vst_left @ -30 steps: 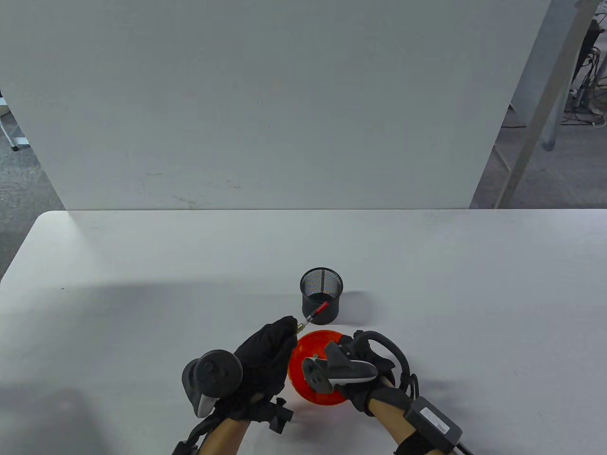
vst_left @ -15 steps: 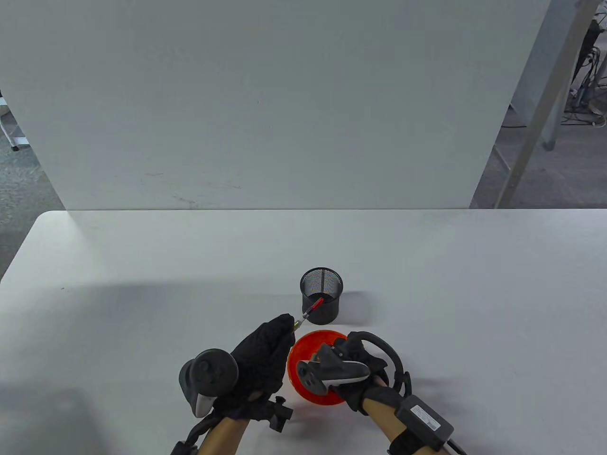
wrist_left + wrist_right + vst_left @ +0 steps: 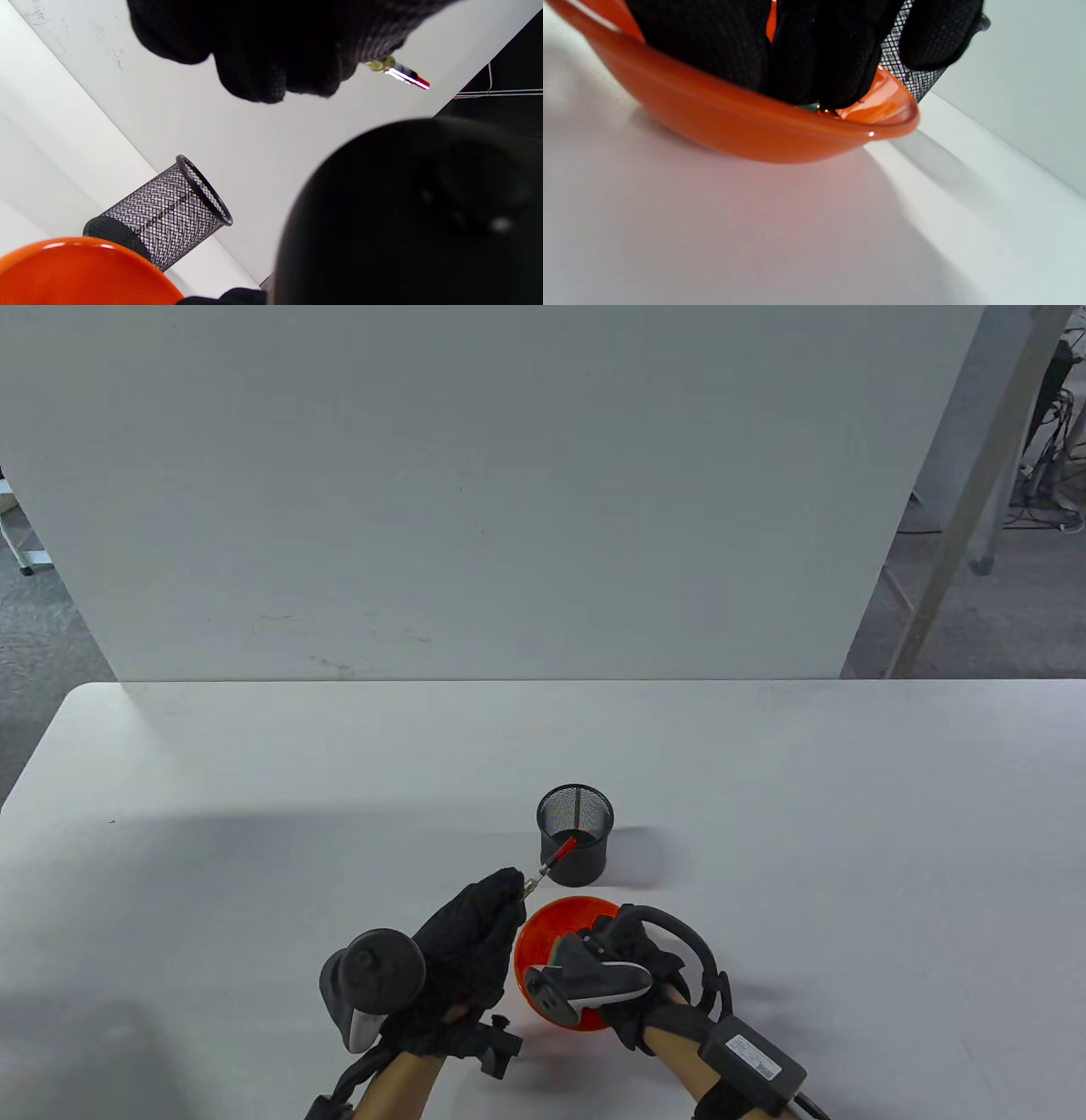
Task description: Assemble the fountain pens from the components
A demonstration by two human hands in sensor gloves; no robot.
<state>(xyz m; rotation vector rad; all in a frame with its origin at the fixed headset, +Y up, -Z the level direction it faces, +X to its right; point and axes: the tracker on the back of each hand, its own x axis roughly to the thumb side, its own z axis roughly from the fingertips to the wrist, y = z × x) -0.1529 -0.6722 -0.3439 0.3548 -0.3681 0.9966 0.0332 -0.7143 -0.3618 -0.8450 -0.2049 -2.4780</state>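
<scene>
My left hand [image 3: 512, 889] pinches a thin pen insert [image 3: 550, 862] with a gold collar, a silver stem and a red end. It points up and to the right, over the near side of the black mesh cup [image 3: 575, 830]. In the left wrist view the insert [image 3: 401, 74] sticks out past the curled fingers [image 3: 292, 55]. My right hand [image 3: 612, 937] reaches down into the orange bowl [image 3: 550, 923]. Its fingers [image 3: 806, 55] hang inside the bowl [image 3: 755, 131], with the tips hidden behind the rim by a small green and gold glint. I cannot see whether they hold a part.
The mesh cup [image 3: 165, 212] stands just behind the bowl [image 3: 85, 275], close to both hands. A white panel rises behind the table's far edge. The white table [image 3: 254, 814] spreads out on both sides.
The right hand has slid a little left and nearer inside the bowl. The left hand has raised the insert slightly towards the mesh cup.
</scene>
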